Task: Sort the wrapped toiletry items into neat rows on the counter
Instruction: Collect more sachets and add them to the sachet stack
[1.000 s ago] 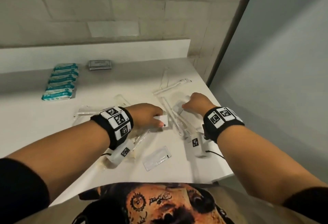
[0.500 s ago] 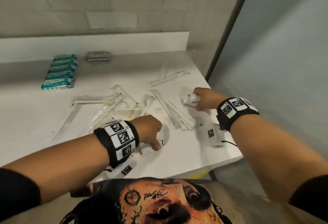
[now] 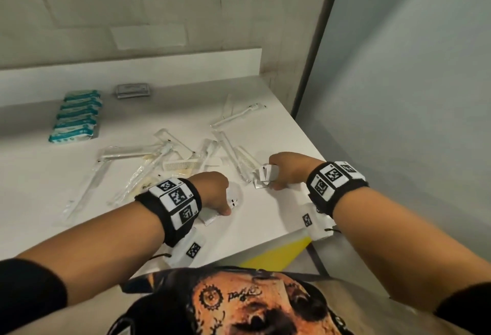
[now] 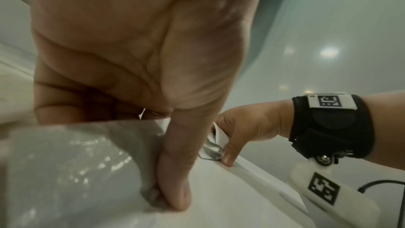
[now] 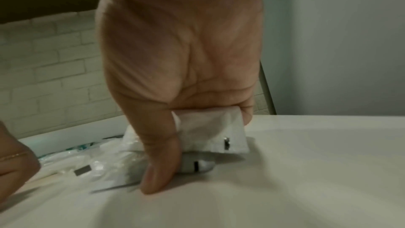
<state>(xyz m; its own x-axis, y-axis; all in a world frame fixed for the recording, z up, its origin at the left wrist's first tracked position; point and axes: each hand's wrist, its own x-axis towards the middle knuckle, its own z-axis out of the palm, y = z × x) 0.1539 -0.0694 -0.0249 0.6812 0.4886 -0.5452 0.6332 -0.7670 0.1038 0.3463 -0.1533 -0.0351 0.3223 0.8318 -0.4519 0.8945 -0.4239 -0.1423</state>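
The right hand (image 3: 288,168), knuckles up and fingers curled under, grips a bundle of small white sachets (image 3: 267,174) against the white counter (image 3: 268,218) near its right edge; the right wrist view shows the thumb (image 5: 160,167) pressed down in front of the bundle, with the fingers folded over a flat white packet (image 5: 215,134) on top. The left hand (image 3: 215,192), also palm down with curled fingers, pinches a clear sachet (image 3: 210,216) flat on the counter close to the front edge; the left wrist view shows the thumb tip (image 4: 175,195) clamping the crinkled wrapper (image 4: 72,171) to the surface. Both forearms reach forward from the body and wear black wristbands with square printed markers. Beyond the hands lies a loose scatter of clear-wrapped toothbrushes (image 3: 236,117) and combs (image 3: 182,166). Farther back on the left, teal and white packets (image 3: 75,117) sit stacked in a neat row, with a small grey packet (image 3: 132,91) just beside them near the back ledge.
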